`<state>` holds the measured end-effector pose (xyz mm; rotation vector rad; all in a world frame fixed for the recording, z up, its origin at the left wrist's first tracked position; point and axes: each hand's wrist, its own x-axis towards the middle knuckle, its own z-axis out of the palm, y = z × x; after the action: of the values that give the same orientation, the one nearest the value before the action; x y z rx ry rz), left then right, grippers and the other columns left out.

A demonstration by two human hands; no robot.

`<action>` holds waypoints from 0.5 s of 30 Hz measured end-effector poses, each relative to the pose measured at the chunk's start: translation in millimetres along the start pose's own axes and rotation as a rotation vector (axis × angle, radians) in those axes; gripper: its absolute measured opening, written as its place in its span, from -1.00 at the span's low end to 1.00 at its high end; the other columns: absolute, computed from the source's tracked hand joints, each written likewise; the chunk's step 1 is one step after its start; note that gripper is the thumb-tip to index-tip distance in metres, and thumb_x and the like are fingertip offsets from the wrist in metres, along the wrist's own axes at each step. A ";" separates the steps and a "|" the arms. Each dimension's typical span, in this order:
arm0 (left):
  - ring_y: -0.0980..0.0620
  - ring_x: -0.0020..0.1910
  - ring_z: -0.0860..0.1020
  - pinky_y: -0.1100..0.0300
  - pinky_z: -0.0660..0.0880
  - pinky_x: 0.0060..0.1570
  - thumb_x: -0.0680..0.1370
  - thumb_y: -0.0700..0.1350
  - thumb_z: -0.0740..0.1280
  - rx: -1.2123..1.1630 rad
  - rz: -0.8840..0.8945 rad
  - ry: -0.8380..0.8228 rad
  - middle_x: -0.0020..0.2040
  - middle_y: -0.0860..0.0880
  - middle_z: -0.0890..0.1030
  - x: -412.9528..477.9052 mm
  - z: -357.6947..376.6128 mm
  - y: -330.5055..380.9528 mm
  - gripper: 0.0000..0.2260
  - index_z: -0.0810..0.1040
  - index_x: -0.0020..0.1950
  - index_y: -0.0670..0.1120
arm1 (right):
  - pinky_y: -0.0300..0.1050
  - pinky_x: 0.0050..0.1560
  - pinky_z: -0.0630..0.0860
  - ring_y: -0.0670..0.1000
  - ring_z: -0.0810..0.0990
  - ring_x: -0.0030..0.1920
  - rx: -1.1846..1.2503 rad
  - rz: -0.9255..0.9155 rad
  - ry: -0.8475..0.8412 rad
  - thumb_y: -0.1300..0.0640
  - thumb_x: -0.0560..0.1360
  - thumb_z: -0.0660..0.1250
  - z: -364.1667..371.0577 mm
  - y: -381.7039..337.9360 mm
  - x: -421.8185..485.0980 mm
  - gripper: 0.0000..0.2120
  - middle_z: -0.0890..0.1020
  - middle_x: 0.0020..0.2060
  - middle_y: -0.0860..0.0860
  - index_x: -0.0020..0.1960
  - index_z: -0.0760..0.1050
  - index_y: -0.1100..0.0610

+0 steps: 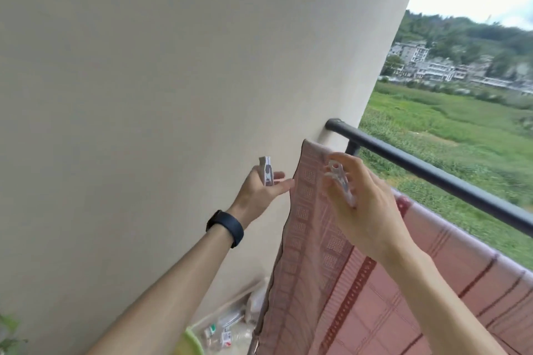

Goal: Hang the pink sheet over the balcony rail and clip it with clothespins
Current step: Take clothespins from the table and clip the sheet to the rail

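Left of the balcony rail [450, 181], the left hand [258, 189] pinches a white clothespin [267, 171] in its fingers [278, 186], the pink sheet [317, 253] hangs draped over the rail, and before it the right hand [363, 207] grips a second clothespin [340, 180].

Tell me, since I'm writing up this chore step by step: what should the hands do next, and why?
Probably move the right hand to clip its clothespin onto the top edge of the pink sheet by the wall. The sheet is already draped, no pin shows on that corner, and this clothespin is held close to it. The left hand holds a second clothespin.
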<state>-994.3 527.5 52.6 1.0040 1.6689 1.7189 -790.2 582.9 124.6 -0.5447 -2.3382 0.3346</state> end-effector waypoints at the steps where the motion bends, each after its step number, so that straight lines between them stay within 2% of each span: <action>1: 0.09 0.11 0.60 0.17 0.49 0.12 0.39 0.06 0.53 -0.061 -0.005 -0.058 0.18 -0.01 0.60 20.2 2.2 0.9 -0.61 0.47 0.08 -0.04 | -0.26 0.04 0.33 -0.24 0.45 0.12 -0.013 0.021 0.015 -0.04 0.66 0.16 2.9 -3.9 13.2 -0.68 0.57 0.19 -0.12 0.39 0.32 -0.09; 3: 0.02 0.23 0.57 0.07 0.48 0.27 0.40 -0.06 0.56 -0.142 -0.021 -0.175 0.25 -0.07 0.59 54.0 6.8 2.2 -0.58 0.49 0.18 -0.07 | -0.33 -0.03 0.32 -0.29 0.42 -0.03 -0.042 0.070 0.031 -0.06 0.64 0.05 7.2 -8.9 38.7 -0.69 0.54 0.09 -0.13 0.36 0.31 -0.09; 5: -0.09 0.25 0.57 -0.03 0.47 0.32 0.44 -0.22 0.53 -0.252 -0.027 -0.334 0.24 -0.15 0.61 79.6 8.7 0.7 -0.61 0.52 0.23 -0.18 | -0.22 -0.10 0.32 -0.25 0.41 -0.08 -0.142 0.129 0.039 -0.12 0.57 0.00 9.3 -9.4 61.9 -0.65 0.50 0.05 -0.12 0.32 0.30 -0.13; 7: -0.14 0.15 0.63 -0.04 0.53 0.24 0.46 -0.31 0.50 -0.341 -0.030 -0.469 0.09 -0.16 0.68 96.1 5.7 -5.9 -0.82 0.58 -0.06 -0.08 | -0.12 -0.04 0.35 -0.20 0.44 -0.02 -0.330 0.201 0.005 -0.31 0.54 0.00 10.1 -4.5 82.0 -0.57 0.44 0.10 -0.14 0.32 0.28 -0.19; 8: -0.18 0.11 0.64 -0.07 0.54 0.21 0.44 -0.30 0.51 -0.353 -0.022 -0.487 0.05 -0.17 0.69 101.8 3.3 -8.3 -0.77 0.52 -0.18 -0.03 | -0.10 -0.03 0.37 -0.15 0.47 -0.01 -0.436 0.238 -0.049 -0.44 0.49 0.00 10.6 -1.4 92.2 -0.49 0.41 0.09 -0.15 0.31 0.30 -0.22; 10: -0.23 0.08 0.65 -0.13 0.55 0.17 0.39 -0.22 0.57 -0.316 0.015 -0.462 0.04 -0.20 0.70 108.9 0.0 -13.0 -0.72 0.48 -0.23 0.00 | -0.12 -0.13 0.41 -0.14 0.48 -0.12 -0.596 0.321 -0.215 -0.61 0.35 0.00 14.3 5.8 111.1 -0.37 0.43 -0.03 -0.17 0.18 0.41 -0.24; 12: -0.11 -0.06 0.67 -0.07 0.58 0.05 0.35 -0.16 0.61 -0.261 0.078 -0.414 -0.05 -0.17 0.72 116.7 -4.0 -15.2 -0.67 0.44 -0.23 -0.03 | -0.18 -0.30 0.38 -0.16 0.44 -0.32 -0.609 0.376 -0.329 -0.59 0.33 0.14 23.2 12.3 127.3 -0.40 0.50 -0.23 -0.15 -0.09 0.51 -0.08; 13: -0.03 -0.12 0.66 0.01 0.57 -0.03 0.34 -0.15 0.62 -0.244 0.105 -0.404 -0.10 -0.14 0.72 122.2 -7.1 -14.7 -0.66 0.43 -0.24 -0.03 | -0.19 -0.36 0.35 -0.15 0.41 -0.40 -0.581 0.385 -0.333 -0.51 0.36 0.23 29.6 16.4 133.7 -0.46 0.51 -0.31 -0.12 -0.19 0.51 -0.02; 15: 0.02 -0.16 0.64 0.09 0.52 -0.07 0.35 -0.11 0.61 -0.238 0.145 -0.410 -0.13 -0.09 0.73 132.6 -14.9 -10.5 -0.72 0.50 -0.28 0.06 | -0.18 -0.40 0.35 -0.13 0.41 -0.43 -0.550 0.361 -0.269 -0.32 0.44 0.33 43.5 20.2 144.2 -0.59 0.52 -0.33 -0.10 -0.30 0.50 0.02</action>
<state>-1084.2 626.2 61.7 1.2816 1.1308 1.6171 -910.2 664.8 169.2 -1.2618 -2.5868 -0.0942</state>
